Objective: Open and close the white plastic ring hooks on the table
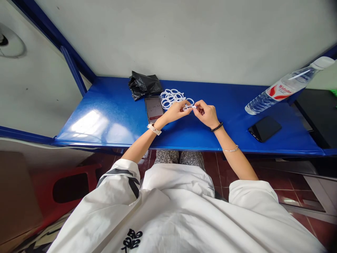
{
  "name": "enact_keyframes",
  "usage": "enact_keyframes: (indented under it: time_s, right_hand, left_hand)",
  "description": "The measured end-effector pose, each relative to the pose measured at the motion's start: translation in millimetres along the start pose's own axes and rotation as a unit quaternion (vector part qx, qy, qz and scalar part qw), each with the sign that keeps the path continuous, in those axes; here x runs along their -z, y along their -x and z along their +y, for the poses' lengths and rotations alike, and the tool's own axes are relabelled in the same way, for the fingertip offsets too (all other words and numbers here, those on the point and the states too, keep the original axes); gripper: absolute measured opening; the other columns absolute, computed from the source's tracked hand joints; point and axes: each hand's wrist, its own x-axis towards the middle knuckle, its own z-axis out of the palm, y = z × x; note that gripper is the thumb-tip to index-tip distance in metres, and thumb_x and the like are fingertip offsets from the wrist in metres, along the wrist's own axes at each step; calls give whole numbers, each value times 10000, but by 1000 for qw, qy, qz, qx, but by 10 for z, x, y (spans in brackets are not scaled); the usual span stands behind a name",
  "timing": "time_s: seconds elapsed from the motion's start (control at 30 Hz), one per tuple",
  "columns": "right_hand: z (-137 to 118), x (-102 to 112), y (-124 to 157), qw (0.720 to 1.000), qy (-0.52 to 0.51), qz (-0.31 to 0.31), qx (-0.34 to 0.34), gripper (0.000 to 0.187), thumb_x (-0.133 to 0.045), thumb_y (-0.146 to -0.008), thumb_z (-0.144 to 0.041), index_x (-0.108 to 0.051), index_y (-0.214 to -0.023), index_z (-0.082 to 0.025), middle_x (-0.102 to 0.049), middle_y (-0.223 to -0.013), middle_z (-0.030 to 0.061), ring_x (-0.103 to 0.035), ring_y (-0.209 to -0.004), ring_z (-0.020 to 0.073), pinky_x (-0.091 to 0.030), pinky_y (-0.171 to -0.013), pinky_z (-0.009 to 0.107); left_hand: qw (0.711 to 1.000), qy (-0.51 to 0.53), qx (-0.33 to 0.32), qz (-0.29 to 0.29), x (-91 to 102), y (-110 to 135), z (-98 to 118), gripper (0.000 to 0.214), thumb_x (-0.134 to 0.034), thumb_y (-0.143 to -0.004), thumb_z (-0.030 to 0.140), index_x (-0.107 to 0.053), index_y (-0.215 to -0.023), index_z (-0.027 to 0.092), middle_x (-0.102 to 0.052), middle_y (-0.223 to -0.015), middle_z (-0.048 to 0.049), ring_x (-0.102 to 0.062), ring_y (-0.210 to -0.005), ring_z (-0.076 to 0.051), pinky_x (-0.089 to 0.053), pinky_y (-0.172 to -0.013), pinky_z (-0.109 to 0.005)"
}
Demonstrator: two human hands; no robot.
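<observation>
Both hands meet above the blue desk (126,109), at the near side of a pile of white rings (170,98). My left hand (176,111) is closed, its thumb and fingers pinching a white ring (188,107). My right hand (207,114) pinches the far end of that same ring with curled fingers. The ring looks flattened between the two hands; its exact shape at the right fingertips is too small to make out. Part of the pile is hidden behind my left hand.
A phone with a lit screen (154,108) lies left of the pile, below a crumpled black plastic bag (144,85). To the right stand a water bottle (280,92) and a dark phone (264,129). A wall (184,42) rises behind the desk.
</observation>
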Motion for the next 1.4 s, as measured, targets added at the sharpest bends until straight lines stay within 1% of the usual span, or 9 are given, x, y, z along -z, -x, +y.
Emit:
enact_keyframes:
  time_s: [0.1, 0.23, 0.3, 0.57, 0.73, 0.87, 0.97, 1.23, 1.4]
  right_hand:
    - [10, 0, 1, 1000, -2, 4, 4, 266, -496, -1007, -465, -608, -926, -237, -672, -621, -9, -618, -524, 168, -435, -573, 273]
    - [17, -10, 0, 1000, 9, -1, 3, 269, -485, -1008, -457, -618, -920, -241, -665, -612, -7, -619, -530, 174, -434, -577, 274]
    - [20, -18, -1, 1000, 10, -2, 6, 260, -488, -1005, -449, -622, -921, -242, -662, -609, -9, -615, -525, 174, -435, -579, 273]
    - [29, -31, 7, 1000, 17, -19, 14, 249, -473, -1014, -392, -636, -905, -238, -654, -608, -4, -595, -525, 176, -414, -581, 279]
    - [-1, -6, 12, 999, 6, -41, 18, 247, -450, -1010, -334, -619, -863, -231, -646, -603, 5, -594, -532, 179, -405, -587, 285]
    - [-1, -6, 14, 999, 15, -43, 19, 248, -457, -999, -327, -610, -827, -234, -641, -597, 9, -587, -526, 185, -389, -581, 292]
    - [10, -11, 18, 999, 17, -41, 22, 255, -459, -997, -323, -612, -812, -235, -632, -587, 4, -579, -514, 184, -382, -577, 292]
    - [22, -6, 13, 1000, 15, -15, 10, 335, -465, -1028, -441, -670, -866, -231, -645, -595, 6, -589, -530, 173, -398, -572, 285]
    - [39, -16, 11, 1000, 20, -4, 11, 341, -465, -1031, -462, -675, -891, -231, -652, -602, 3, -607, -531, 178, -405, -576, 288]
  left_hand:
    - [1000, -12, -10, 20, -9, -1, -19, 306, -620, -977, 456, -587, -1094, 175, -479, -565, 77, -451, -517, -107, -347, -558, -244]
    - [998, -41, -21, 46, -15, 4, -45, 375, -693, -948, 463, -556, -1168, 191, -594, -682, 29, -573, -600, -140, -424, -616, -265]
    - [997, -56, -27, 51, -17, 6, -59, 391, -719, -940, 445, -549, -1189, 197, -609, -704, 14, -610, -632, -160, -445, -633, -278]
    - [992, -103, -29, 60, -13, 14, -79, 411, -747, -920, 473, -548, -1161, 207, -621, -727, 1, -661, -663, -200, -458, -636, -296]
    - [991, -120, -27, 54, -21, 14, -82, 377, -757, -910, 437, -563, -1124, 195, -618, -704, 1, -637, -631, -192, -436, -619, -291]
    - [989, -130, -51, 53, -39, 9, -125, 354, -720, -929, 468, -557, -1103, 208, -589, -660, 23, -577, -577, -169, -391, -581, -278]
    - [988, -132, -58, 50, -44, 8, -145, 356, -710, -935, 485, -554, -1098, 208, -585, -650, 27, -569, -569, -165, -379, -573, -274]
    - [990, -121, -47, 53, -43, 11, -108, 352, -649, -972, 509, -564, -1116, 200, -581, -626, 28, -569, -549, -163, -366, -564, -272]
    - [992, -117, -32, 43, -41, 10, -74, 363, -622, -984, 526, -574, -1114, 191, -557, -606, 37, -558, -549, -165, -348, -574, -276]
